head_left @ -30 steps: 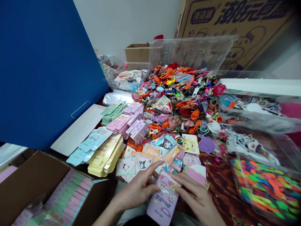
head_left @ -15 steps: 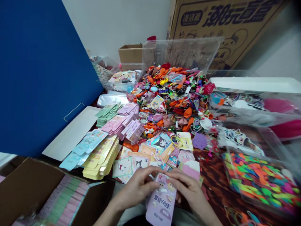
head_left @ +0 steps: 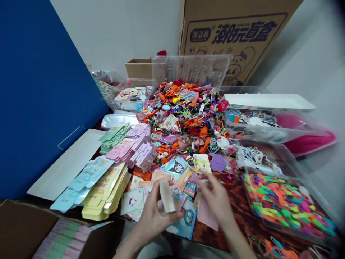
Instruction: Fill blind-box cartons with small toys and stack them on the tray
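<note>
head view: left fingers [head_left: 178, 214] closed round a small pale box [head_left: 166, 196], held above loose cards [head_left: 131, 200]; right hand [head_left: 215, 199] loosely parted near the cards, nothing seen in it. step, as judged: reaching among cards, box held; next move seems to call for a light right pinch. dark red-brown tabletop [head_left: 234, 190], heaped trinkets [head_left: 185, 115], pale wall [head_left: 115, 28] behind.
</note>
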`<state>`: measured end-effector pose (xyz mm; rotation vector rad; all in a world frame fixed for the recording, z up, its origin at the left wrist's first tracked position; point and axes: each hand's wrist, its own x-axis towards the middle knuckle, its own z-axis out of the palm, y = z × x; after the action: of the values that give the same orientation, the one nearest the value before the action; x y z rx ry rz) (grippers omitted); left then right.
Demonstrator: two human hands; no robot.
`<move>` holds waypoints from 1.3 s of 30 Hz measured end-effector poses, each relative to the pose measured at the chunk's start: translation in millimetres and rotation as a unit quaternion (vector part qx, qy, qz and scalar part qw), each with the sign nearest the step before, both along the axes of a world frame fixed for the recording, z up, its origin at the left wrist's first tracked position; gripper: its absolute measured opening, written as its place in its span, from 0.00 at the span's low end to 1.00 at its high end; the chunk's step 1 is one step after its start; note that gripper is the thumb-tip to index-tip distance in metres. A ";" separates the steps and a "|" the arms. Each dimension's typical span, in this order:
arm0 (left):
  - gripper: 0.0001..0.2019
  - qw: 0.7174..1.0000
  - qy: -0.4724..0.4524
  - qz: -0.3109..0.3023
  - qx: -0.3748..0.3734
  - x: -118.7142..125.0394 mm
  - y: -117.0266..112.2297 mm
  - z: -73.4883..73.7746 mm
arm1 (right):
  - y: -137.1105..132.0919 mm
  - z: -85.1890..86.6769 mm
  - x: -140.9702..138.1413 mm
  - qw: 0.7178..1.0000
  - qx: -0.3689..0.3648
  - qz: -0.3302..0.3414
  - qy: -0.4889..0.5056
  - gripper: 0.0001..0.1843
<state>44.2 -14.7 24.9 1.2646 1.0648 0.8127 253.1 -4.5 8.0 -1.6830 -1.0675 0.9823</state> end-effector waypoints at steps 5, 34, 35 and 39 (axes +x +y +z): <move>0.31 0.963 0.213 -0.038 0.161 0.0 6.2 -4.1 | 48.9 -21.4 56.1 0.975 0.031 -0.092 -0.201 0.25; 0.31 0.925 0.329 -0.069 0.175 -14.9 6.5 1.2 | 38.3 18.5 28.2 0.972 0.054 0.156 -0.167 0.07; 0.31 0.931 0.316 -0.067 0.171 -14.5 6.6 1.7 | 44.1 11.2 30.7 0.971 0.065 0.138 -0.186 0.05; 0.30 0.945 0.280 -0.054 0.160 -14.1 6.9 3.2 | 56.7 -7.0 36.9 0.978 0.085 0.106 -0.158 0.07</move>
<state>30.1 -7.7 28.1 1.8858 1.3268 0.5624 290.0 52.2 1.0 -1.6416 -1.5227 0.7425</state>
